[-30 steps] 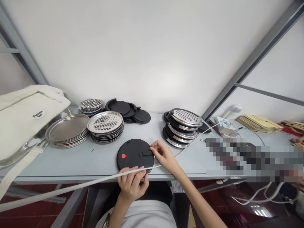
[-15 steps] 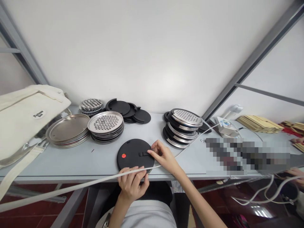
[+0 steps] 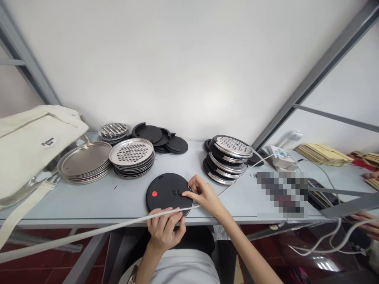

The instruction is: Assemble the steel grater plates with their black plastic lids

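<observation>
A black round disc (image 3: 166,187) with an orange-red dot lies at the front edge of the table. My left hand (image 3: 166,227) is closed on its near rim, fingers on top and the thumb lower down. At the disc's right side, my right hand (image 3: 204,196) pinches a small metal wire loop (image 3: 190,189). The right thumb tip rests beside a short black tab (image 3: 177,192) on the disc's face. A white cord (image 3: 130,221) crosses over the left fingers and the disc's near edge. The underside of the disc is hidden.
Behind the disc stand steel plates (image 3: 87,157), grater discs (image 3: 132,154) and black round holders (image 3: 148,132). A stack of black-and-steel discs (image 3: 232,146) is at the right. A cream bag (image 3: 29,150) fills the left. Yellow pieces (image 3: 322,154) and another person's hand (image 3: 367,221) appear far right.
My right thumb has slid slightly left along the disc, and less of the black tab shows. The wire loop shows more clearly. My left hand and the disc have stayed put.
</observation>
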`<state>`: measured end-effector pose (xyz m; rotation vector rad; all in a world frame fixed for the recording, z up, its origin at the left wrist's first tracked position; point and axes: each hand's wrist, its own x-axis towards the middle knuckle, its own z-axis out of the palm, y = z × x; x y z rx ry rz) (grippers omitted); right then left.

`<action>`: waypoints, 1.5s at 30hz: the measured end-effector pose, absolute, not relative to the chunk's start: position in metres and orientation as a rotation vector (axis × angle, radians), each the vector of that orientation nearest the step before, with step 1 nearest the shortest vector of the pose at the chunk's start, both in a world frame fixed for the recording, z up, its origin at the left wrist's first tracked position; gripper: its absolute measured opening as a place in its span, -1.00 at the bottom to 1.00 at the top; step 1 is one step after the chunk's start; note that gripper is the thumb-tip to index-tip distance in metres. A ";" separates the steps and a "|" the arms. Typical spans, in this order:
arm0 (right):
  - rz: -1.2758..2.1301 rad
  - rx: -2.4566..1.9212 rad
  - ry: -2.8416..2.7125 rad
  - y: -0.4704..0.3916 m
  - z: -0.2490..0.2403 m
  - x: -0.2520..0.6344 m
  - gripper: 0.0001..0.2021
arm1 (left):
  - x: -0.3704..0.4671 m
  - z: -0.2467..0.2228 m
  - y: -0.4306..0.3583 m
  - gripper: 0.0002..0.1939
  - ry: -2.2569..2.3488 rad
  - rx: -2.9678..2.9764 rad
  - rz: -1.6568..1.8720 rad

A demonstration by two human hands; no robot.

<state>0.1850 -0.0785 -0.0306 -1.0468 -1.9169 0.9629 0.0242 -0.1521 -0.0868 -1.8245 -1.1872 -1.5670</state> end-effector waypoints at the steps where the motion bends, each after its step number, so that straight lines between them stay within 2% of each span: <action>1: 0.964 -1.043 -1.917 -0.078 -0.031 0.185 -0.72 | 0.024 -0.086 -0.152 -0.96 -1.187 -1.827 -1.567; 25: 0.981 -1.096 -1.907 -0.080 -0.026 0.186 -0.64 | 0.023 -0.085 -0.153 -0.96 -1.187 -1.832 -1.561; 45: 0.935 -1.084 -1.917 -0.080 -0.028 0.183 -0.66 | 0.023 -0.088 -0.151 -0.95 -1.183 -1.819 -1.537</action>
